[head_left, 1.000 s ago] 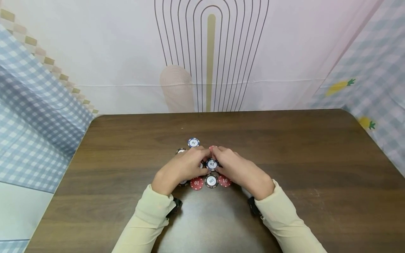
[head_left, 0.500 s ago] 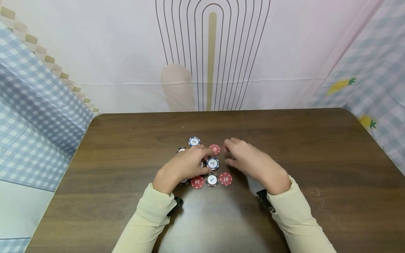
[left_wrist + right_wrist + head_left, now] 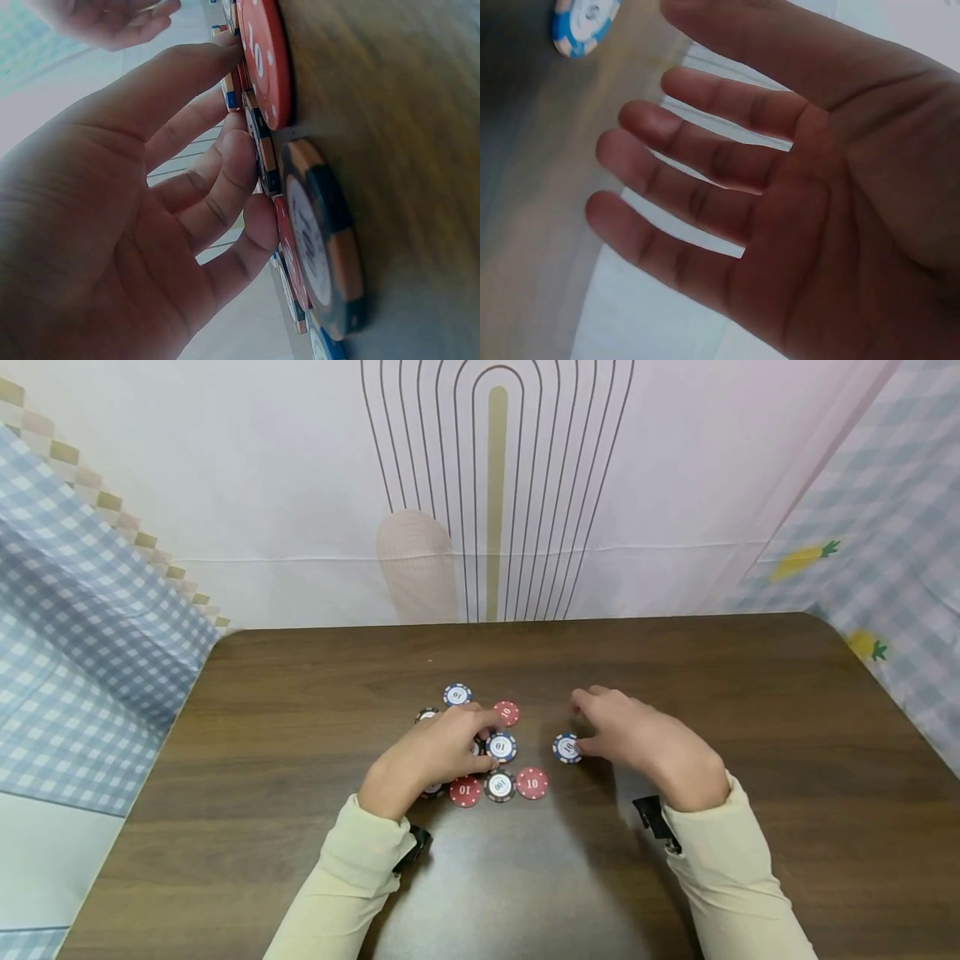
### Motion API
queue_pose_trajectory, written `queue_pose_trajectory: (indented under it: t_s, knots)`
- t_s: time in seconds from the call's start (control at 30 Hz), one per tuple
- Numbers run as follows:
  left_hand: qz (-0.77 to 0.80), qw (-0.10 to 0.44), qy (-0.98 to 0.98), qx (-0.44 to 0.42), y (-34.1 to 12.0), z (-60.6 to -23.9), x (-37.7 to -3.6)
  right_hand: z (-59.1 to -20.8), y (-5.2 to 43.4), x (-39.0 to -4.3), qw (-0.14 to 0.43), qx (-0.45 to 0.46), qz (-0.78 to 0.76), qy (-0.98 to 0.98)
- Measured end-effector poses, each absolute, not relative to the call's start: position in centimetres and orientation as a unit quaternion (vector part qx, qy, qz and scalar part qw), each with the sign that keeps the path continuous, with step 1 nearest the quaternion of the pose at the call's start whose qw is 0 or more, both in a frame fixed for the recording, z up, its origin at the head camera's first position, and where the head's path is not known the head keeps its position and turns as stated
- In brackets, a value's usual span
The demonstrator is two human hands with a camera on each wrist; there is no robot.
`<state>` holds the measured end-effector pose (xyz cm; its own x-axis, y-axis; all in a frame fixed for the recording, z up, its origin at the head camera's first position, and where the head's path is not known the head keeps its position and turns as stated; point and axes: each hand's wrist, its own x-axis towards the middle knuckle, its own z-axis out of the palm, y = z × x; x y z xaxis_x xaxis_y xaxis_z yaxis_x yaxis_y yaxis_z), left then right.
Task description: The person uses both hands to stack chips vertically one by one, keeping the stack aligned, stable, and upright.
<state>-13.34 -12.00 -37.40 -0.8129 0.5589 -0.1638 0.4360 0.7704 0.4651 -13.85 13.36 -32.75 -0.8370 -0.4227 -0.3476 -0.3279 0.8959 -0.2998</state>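
The left hand point(image 3: 431, 756) of the person is spread over round chips, which lie around the middle of the brown wood-grain tabletop point(image 3: 750, 710). Its fingers are softly bent and separated, with tips resting against chips; it does not visibly grip any. This hand stands in the way and partly hides a black-and-white chip point(image 3: 427, 714).

Nearest to the far edge lies a blue-and-white chip point(image 3: 457, 695); a small red chip point(image 3: 508, 713) is beside the index fingertip. Another blue-and-white chip, marked 10 point(image 3: 501, 747), lies close to the thumb. Toward the near edge, a red chip point(image 3: 465, 792), a black-and-white chip marked 100 point(image 3: 500, 785) and a second red chip point(image 3: 532, 783) make a short row.

The right hand point(image 3: 637, 737) has relaxed, separated fingers and holds nothing. Its thumb is just beside a lone blue-and-white chip point(image 3: 566, 748), on the right-edge side. Beyond the far edge hangs a white cloth point(image 3: 300, 468) with dark arched lines.
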Motion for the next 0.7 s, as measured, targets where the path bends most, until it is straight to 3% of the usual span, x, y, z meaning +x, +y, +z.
queue_pose_trajectory:
  t_s: [0.13, 0.37, 0.7]
  knots:
    - [0.208, 0.154, 0.930, 0.260, -12.0, -37.4, -13.3, -32.3, 13.8, -13.7, 0.200, -0.192, -0.110, 0.954]
    - [0.215, 0.150, 0.928, 0.263, -12.2, -37.6, -13.3, -33.6, 13.5, -13.7, 0.258, -0.179, -0.091, 0.945]
    - [0.222, 0.140, 0.925, 0.273, -12.1, -37.7, -13.5, -35.2, 12.4, -13.6, 0.240, -0.174, -0.096, 0.950]
